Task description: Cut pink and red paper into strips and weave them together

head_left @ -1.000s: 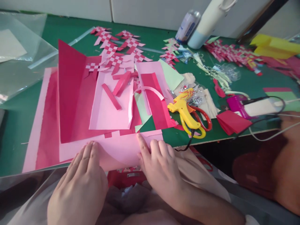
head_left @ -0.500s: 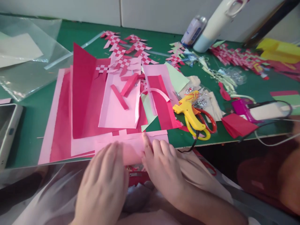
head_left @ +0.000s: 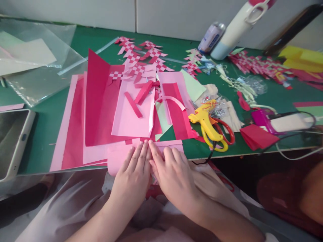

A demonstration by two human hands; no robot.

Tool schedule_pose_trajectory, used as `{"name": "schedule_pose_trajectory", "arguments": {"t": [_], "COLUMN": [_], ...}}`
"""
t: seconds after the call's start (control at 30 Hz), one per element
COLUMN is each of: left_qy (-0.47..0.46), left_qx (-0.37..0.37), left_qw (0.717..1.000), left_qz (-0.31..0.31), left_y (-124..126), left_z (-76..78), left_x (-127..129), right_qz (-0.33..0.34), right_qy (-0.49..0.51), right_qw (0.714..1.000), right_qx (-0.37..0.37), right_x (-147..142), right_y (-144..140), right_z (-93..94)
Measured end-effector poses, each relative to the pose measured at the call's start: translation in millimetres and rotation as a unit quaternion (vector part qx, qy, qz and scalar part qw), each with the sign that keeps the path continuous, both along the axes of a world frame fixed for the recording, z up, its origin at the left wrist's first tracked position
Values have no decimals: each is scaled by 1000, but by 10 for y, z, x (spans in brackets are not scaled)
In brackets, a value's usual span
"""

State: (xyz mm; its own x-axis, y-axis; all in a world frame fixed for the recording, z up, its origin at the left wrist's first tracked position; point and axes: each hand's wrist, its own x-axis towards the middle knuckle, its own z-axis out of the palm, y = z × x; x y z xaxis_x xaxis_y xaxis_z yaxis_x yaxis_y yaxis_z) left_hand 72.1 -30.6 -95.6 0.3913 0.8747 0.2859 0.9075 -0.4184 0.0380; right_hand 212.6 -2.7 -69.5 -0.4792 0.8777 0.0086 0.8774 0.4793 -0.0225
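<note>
At the far left a grey tablet-like device (head_left: pixel 12 141) lies flat on the green desk (head_left: pixel 37 148), with clear plastic sleeves (head_left: pixel 42 75) beyond it. Next comes a stack of large pink and red paper sheets (head_left: pixel 73 134), 1 red sheet (head_left: pixel 97 101) folded so its left half stands up. A light pink sheet (head_left: pixel 132 116) lies on the stack with loose red paper strips (head_left: pixel 140 97) on it, and woven red-and-white paper pieces (head_left: pixel 141 57) spread behind.

At the desk's near edge lies a folded light pink sheet of paper (head_left: pixel 116 159), its near part hanging just over the edge. The left hand (head_left: pixel 135 171) lies flat on it, fingers straight and pressed together, palm down, gripping nothing. The right hand (head_left: pixel 171 171) lies just beside it, also flat on the same pink sheet, fingers slightly spread, and the 2 index fingers touch near the sheet's far edge.

To the right of the hands, a yellow glue gun (head_left: pixel 205 122) rests on the desk over red-handled scissors (head_left: pixel 224 129), its black cord dropping over the edge. Further right are a folded red paper stack (head_left: pixel 257 136) and a magenta device with a white body (head_left: pixel 275 119). At the back stand a white bottle with a pale blue base (head_left: pixel 234 28) and a small can (head_left: pixel 210 37) beside it, then more woven red pieces (head_left: pixel 254 64) and yellow paper (head_left: pixel 300 57).
</note>
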Motion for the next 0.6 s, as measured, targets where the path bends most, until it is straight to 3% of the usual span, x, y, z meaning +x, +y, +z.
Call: {"name": "schedule_pose_trajectory", "arguments": {"t": [0.23, 0.6], "left_qy": [-1, 2], "left_qx": [-5, 4], "left_qw": [1000, 999], "left_qz": [-3, 45], "left_y": [30, -49], "left_z": [46, 52], "left_x": [-65, -129], "right_qz": [-17, -40], "right_qy": [-22, -39], "right_qw": [1000, 998], "right_qx": [-2, 18], "right_x": [1, 131], "right_y": [-10, -20], "right_z": [-17, -34]}}
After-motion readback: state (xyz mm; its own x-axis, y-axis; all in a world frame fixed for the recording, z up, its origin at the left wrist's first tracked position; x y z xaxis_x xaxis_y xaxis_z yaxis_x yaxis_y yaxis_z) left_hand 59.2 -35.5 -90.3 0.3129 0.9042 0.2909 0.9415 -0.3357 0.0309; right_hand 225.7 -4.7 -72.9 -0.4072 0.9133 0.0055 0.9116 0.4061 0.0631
